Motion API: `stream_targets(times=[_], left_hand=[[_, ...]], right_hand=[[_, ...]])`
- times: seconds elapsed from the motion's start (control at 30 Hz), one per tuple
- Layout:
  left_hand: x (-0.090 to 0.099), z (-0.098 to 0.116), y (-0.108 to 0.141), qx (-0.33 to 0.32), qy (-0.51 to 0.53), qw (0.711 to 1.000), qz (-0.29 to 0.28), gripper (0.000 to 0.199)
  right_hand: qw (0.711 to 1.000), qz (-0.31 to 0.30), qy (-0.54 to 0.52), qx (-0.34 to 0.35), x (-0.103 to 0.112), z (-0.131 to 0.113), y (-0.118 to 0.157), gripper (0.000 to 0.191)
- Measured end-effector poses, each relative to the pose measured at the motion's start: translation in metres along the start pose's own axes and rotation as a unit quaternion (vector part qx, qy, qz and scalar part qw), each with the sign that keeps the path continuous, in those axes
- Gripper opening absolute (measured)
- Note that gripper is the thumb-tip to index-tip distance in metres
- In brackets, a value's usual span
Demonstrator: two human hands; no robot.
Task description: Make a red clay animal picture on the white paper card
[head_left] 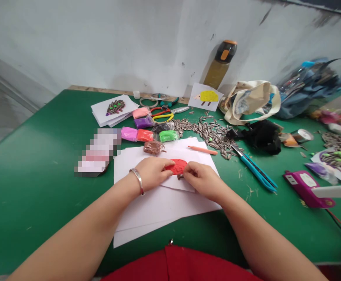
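A flat red patch of modelling clay (178, 167) lies on a white sheet of paper (176, 187) in front of me. My left hand (154, 171) rests at its left side, fingers stretched out, their tips on the clay and paper. At the clay's right edge, my right hand (201, 176) has thumb and fingers pressed together; what lies between them is hidden. A small brown clay piece (180, 177) shows right by those fingertips, below the red patch. Beyond my hands are a packet of brown clay (153, 147) and an orange pencil (202, 150).
Several clay packets (168, 135), scissors (170, 114) and loose sunflower seeds (214, 134) lie behind the paper. To the right are a blue utility knife (255, 169), a purple power strip (307, 189) and a cream bag (249, 102). A bottle (220, 64) stands by the wall.
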State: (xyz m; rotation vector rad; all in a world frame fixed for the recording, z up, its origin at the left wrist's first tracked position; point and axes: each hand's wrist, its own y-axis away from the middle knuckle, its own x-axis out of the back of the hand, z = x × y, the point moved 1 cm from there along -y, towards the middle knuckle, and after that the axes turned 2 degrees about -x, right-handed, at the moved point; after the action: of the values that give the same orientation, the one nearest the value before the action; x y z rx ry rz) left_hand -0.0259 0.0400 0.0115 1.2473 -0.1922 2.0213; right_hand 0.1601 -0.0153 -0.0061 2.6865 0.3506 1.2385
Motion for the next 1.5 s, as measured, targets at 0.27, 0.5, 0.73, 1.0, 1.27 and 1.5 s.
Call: stream_targets(times=[0.27, 0.5, 0.73, 1.0, 1.27, 1.5], left_hand=[[0.001, 0.0007, 0.0, -0.001, 0.004, 1.0, -0.006, 0.024], [-0.0004, -0.0008, -0.0006, 0.002, 0.007, 1.0, -0.002, 0.023], [-0.0006, -0.0003, -0.0009, 0.001, 0.015, 1.0, -0.003, 0.024], [-0.0007, -0.0001, -0.0013, 0.0, 0.011, 1.0, -0.002, 0.024], [-0.0001, 0.0005, -0.0011, 0.004, 0.007, 1.0, -0.004, 0.021], [-0.001, -0.0002, -0.0014, 0.003, 0.007, 1.0, -0.002, 0.023]], right_hand=[[1.0, 0.02, -0.02, -0.005, 0.0, -0.0006, -0.001, 0.015], [0.999, 0.039, 0.022, -0.005, -0.0029, -0.003, -0.0022, 0.014], [0.999, 0.039, 0.008, -0.01, -0.0039, -0.0045, -0.0031, 0.014], [0.999, 0.035, 0.007, -0.011, -0.0053, -0.0053, -0.0026, 0.015], [0.999, 0.035, 0.01, -0.014, -0.0054, -0.0066, -0.0025, 0.015], [1.0, 0.03, 0.005, -0.001, -0.0046, -0.0027, -0.0018, 0.016]])
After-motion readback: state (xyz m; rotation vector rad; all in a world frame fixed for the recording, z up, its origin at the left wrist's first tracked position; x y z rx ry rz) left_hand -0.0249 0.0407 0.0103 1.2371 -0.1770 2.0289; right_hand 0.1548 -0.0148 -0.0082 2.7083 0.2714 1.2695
